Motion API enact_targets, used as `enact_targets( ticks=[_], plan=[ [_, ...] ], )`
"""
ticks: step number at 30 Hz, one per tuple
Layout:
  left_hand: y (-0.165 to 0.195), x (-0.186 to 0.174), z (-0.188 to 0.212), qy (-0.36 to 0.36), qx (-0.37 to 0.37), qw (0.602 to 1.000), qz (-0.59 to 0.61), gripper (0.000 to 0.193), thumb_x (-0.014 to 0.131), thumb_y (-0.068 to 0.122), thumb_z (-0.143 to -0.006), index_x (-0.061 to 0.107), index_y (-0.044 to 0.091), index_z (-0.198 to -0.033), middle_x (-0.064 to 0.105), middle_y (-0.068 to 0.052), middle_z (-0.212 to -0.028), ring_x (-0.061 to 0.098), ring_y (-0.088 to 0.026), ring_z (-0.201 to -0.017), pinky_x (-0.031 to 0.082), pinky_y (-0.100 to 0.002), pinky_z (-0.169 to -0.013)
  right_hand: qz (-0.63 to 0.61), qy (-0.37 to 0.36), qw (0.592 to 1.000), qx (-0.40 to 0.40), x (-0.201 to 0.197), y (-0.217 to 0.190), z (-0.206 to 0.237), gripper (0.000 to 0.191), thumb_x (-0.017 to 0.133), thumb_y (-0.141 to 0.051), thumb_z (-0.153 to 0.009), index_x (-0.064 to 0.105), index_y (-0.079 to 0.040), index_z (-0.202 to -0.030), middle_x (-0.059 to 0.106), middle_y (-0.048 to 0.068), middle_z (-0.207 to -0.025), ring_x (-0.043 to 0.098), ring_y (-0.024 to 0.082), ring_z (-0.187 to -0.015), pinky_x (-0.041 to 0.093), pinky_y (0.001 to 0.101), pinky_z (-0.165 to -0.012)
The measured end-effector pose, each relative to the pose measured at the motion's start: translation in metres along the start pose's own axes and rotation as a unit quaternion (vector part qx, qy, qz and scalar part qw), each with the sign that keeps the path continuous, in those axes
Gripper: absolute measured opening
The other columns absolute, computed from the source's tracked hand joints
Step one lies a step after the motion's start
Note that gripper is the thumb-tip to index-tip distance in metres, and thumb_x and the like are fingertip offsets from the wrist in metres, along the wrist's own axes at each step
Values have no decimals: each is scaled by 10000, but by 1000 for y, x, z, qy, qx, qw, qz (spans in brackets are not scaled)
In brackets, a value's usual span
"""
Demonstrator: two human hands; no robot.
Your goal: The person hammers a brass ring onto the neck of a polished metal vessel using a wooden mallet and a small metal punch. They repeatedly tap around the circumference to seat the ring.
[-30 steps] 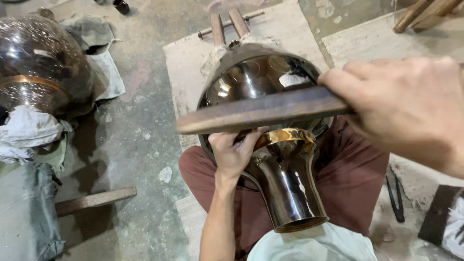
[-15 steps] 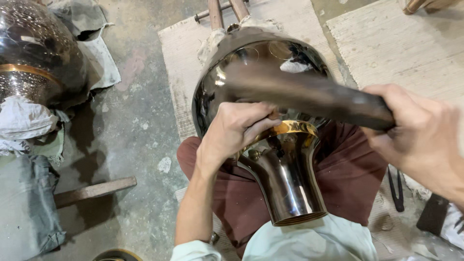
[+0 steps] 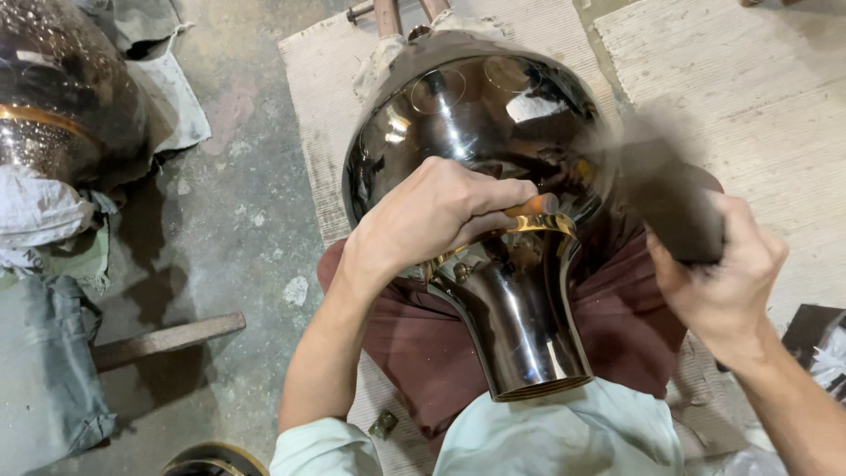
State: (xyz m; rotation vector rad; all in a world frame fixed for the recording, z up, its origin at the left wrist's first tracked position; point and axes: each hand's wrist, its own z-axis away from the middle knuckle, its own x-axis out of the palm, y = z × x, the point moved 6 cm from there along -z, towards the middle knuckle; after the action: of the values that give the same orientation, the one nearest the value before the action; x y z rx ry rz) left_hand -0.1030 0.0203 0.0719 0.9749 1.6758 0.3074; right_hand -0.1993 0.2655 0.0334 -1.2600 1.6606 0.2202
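Head view, looking down at lap. Large dark polished metal vessel (image 3: 476, 123) lying across lap on maroon cloth (image 3: 414, 344), round bulb away from body, flared neck (image 3: 529, 335) pointing toward body, open threaded mouth nearest camera. Gold band (image 3: 538, 225) around junction of bulb and neck. Left hand (image 3: 432, 216) on top of vessel at that junction, fingers curled closed around a small orange-tipped tool (image 3: 533, 205), tip touching the gold band. Right hand (image 3: 718, 282) to the right of the neck, just beside vessel, closed in a fist around a dark wooden mallet (image 3: 665, 198); mallet head motion-blurred, up against right flank of bulb, contact not clear. Vessel thus between both hands, under left, left of right. Woven mat (image 3: 758, 97) under the work on the floor, second mat strip (image 3: 326, 97) beneath bulb. Two metal rods (image 3: 388, 16) sticking out past far side of bulb. Second dark vessel (image 3: 53, 88) with gold band at upper left, well apart, resting by white rags (image 3: 35, 216) and grey cloth (image 3: 44, 379). Wooden stick (image 3: 163, 339) lying on concrete floor (image 3: 238, 229) left of the knee. Small brass piece (image 3: 383, 425) on mat near left elbow.
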Motion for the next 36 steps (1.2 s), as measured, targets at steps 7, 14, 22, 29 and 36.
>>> enact_targets(
  ticks=[7,14,22,29,36],
  plan=[
    [3,-6,-1,58,-15,998,19,260,702,127,-1006,628,113,-1255,768,-74,-1018,787,-248,-883,629,-336,-797,-62,-34,991,116,12,16,21,331,832,-73,-921,684,-14,-1211,747,95,-958,736,203,-809,564,310,-725],
    [-1,-9,-14,-8,31,999,11,410,737,103,-982,582,96,-1362,759,-108,-1066,744,-325,-860,586,-395,-761,-88,-68,979,168,33,42,41,360,841,-104,-891,680,-28,-1204,748,120,-945,745,185,-769,562,333,-720],
    [-6,-5,-17,-22,15,1000,-12,468,770,81,-950,599,108,-1385,765,-105,-1084,728,-319,-800,587,-398,-749,-60,-55,986,144,47,60,62,382,816,-82,-931,645,-8,-1264,746,133,-948,748,226,-812,573,319,-692],
    [-8,1,-24,-79,-16,997,-4,445,663,-27,-960,611,162,-1359,753,-94,-945,728,-277,-733,592,-381,-706,-68,6,996,53,28,52,50,259,778,-87,-1013,619,-8,-1201,720,136,-957,728,230,-807,577,322,-705],
    [-4,4,-28,-95,9,991,-91,567,711,-71,-816,668,173,-1326,732,-121,-791,714,-289,-674,572,-412,-665,-6,-19,1000,22,26,40,30,287,719,-32,-988,613,3,-1253,696,111,-855,684,199,-684,541,312,-579]
  ],
)
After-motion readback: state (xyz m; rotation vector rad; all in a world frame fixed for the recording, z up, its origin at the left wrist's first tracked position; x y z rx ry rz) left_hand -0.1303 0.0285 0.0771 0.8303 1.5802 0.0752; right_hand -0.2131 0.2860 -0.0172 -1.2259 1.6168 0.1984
